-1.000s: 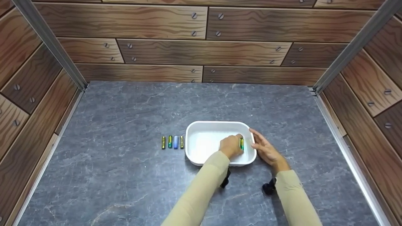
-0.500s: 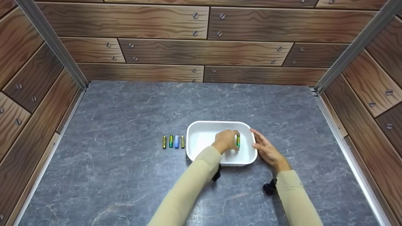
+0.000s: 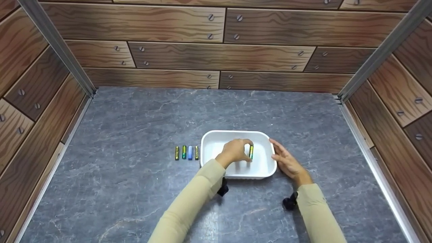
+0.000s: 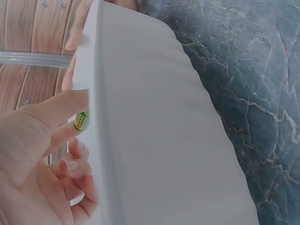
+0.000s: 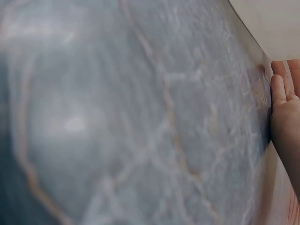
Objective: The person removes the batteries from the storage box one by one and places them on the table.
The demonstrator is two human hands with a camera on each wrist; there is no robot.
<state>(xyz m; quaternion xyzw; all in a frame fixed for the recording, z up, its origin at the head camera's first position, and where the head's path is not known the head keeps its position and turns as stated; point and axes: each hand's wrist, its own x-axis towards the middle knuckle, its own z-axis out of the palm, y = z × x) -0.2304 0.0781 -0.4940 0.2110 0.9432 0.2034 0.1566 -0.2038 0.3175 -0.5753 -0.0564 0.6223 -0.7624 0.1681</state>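
Note:
A white plastic box (image 3: 216,170) stands on the grey marbled surface. Over its inside, my left hand (image 3: 235,150) pinches a green-and-yellow battery (image 3: 251,152) between thumb and forefinger, one at each end. Only one end of that battery (image 4: 82,121) shows in the left wrist view, next to the box wall (image 4: 159,117). My right hand (image 3: 287,160) rests against the right end of the box, thumb at the rim and fingers fairly straight along the outside. The right wrist view catches this hand (image 5: 287,108) at its edge.
Left of the box lie several batteries in a row: a gold one (image 3: 177,153), a green one (image 3: 184,152), a blue one (image 3: 190,153) and another gold one (image 3: 196,153) close by the box wall. Wood-patterned walls (image 3: 216,55) enclose the surface on three sides.
My left hand has moved left across the box with the battery, from near its right end toward the middle. The right hand stays at the box's right end.

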